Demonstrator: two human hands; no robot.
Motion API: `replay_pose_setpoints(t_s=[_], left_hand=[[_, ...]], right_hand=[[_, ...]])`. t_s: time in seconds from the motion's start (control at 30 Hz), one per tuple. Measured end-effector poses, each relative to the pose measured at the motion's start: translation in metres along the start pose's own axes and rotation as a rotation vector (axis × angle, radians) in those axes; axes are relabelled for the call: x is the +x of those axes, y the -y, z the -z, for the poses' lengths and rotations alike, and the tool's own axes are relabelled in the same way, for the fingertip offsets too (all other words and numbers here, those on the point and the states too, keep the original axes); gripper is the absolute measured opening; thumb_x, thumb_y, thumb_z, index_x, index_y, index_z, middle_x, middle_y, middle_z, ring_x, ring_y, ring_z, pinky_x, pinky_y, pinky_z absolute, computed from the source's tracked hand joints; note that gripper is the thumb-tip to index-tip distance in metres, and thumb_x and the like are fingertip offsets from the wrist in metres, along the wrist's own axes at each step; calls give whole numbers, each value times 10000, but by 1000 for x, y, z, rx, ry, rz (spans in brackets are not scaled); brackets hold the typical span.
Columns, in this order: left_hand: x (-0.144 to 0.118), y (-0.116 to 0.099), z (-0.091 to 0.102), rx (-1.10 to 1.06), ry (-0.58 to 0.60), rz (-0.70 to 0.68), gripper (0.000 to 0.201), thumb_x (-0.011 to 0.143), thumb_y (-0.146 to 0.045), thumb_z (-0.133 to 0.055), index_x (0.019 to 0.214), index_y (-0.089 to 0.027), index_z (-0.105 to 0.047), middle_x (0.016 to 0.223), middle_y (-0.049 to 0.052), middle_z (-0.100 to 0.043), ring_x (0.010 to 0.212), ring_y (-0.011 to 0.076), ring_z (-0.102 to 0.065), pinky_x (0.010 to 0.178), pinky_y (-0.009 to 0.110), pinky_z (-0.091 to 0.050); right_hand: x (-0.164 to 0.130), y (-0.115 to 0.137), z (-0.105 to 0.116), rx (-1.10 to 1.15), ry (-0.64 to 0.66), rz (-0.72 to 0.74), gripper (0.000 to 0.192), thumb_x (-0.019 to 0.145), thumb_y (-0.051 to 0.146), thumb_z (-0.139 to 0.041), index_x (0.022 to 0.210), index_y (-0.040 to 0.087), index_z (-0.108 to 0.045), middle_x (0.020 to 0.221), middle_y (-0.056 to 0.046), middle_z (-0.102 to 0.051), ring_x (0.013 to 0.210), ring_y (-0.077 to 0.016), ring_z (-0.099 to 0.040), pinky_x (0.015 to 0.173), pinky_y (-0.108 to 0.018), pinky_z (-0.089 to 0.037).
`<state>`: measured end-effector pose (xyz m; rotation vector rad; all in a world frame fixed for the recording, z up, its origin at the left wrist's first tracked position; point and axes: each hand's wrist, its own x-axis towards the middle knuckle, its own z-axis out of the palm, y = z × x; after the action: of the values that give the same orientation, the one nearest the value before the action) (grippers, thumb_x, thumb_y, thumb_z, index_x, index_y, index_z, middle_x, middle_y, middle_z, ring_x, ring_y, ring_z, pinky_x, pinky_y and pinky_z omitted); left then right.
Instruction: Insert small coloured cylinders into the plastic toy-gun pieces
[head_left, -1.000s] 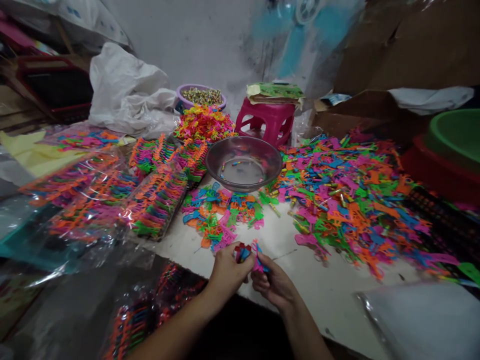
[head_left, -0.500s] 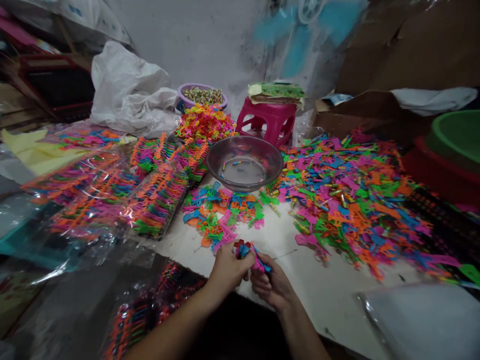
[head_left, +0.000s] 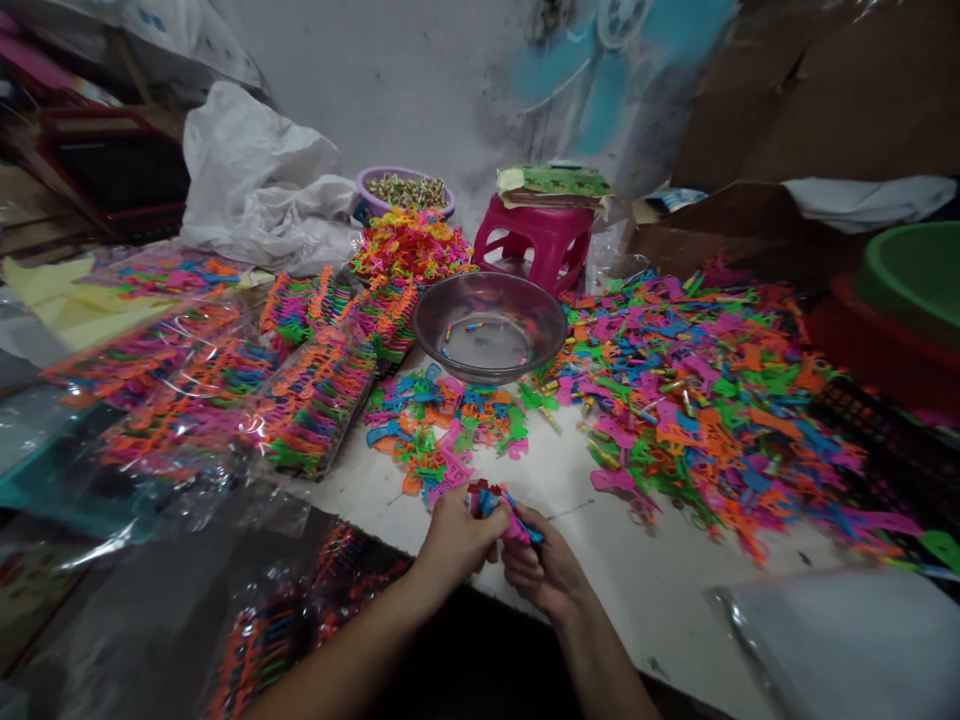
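Close together at the near edge of the table, my left hand (head_left: 457, 545) and my right hand (head_left: 551, 570) are both closed on a small bunch of pink and blue plastic pieces (head_left: 515, 522). Dark red and blue ends stick up by my left thumb; the exact kind is hidden by my fingers. Just beyond lies a small heap of flat plastic toy pieces (head_left: 450, 425) in orange, green, pink and blue. Behind that heap stands a metal basin (head_left: 487, 365) with a few small tubes in it.
A wide pile of similar pieces (head_left: 675, 380) covers the right side. Bagged rows of them (head_left: 315, 400) lie left. Farther back are a pink stool (head_left: 532, 235), a purple basin (head_left: 364, 185) and a turning fan (head_left: 622, 25). Clear plastic bags (head_left: 840, 640) lie near right.
My hands and the pieces in them have hardly moved. Only the fan blades have visibly turned.
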<state>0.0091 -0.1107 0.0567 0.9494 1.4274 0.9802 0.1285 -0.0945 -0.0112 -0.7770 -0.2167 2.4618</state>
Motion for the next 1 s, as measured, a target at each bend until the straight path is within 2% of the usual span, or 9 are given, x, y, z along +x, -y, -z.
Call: replay_pose_setpoints(t_s=[0.37,0.63,0.7,0.8,0.93,1.0], left_hand=[[0,7,1,35,-8,4,200,648,-249,-493,472,-173,-434,279,-82,-396,219,34,-303,260,146,-245],[2,6,5,-15,44,62,228,661,-293,-506,483,-172,-433,286,-85,-372,223,40,-285,246,151,-231],[4,8,10,-2,92,37,217,666,-320,-527,528,-161,-476,337,-82,-399,259,40,-309,272,151,-246],[6,11,18,51,189,-27,225,635,-370,-595,619,-150,-549,440,-68,-450,355,50,-369,346,157,-292],[7,17,24,45,401,-24,264,582,-399,-649,595,-144,-581,513,-37,-501,482,83,-433,449,180,-325],[6,19,23,-6,444,12,265,565,-387,-665,572,-140,-567,502,-48,-473,474,73,-398,454,182,-299]], right_hand=[[5,-4,-3,-11,-90,28,438,646,402,-614,357,153,-399,222,82,-301,191,-3,-192,220,-119,-135],[2,-7,-5,-120,-182,145,377,597,421,-675,471,152,-444,251,108,-317,206,4,-190,240,-115,-129],[-1,-6,-4,-216,-230,218,391,603,438,-668,471,154,-436,253,104,-322,210,1,-205,248,-121,-142],[-7,-2,-4,-478,-287,342,394,630,468,-642,490,146,-465,262,91,-340,222,-8,-236,255,-133,-143],[-16,3,-8,-820,-276,362,392,672,494,-595,527,138,-516,294,85,-345,244,-18,-262,253,-147,-152],[-19,4,-11,-898,-256,377,411,687,507,-570,509,142,-508,303,84,-335,257,-21,-268,259,-152,-166]])
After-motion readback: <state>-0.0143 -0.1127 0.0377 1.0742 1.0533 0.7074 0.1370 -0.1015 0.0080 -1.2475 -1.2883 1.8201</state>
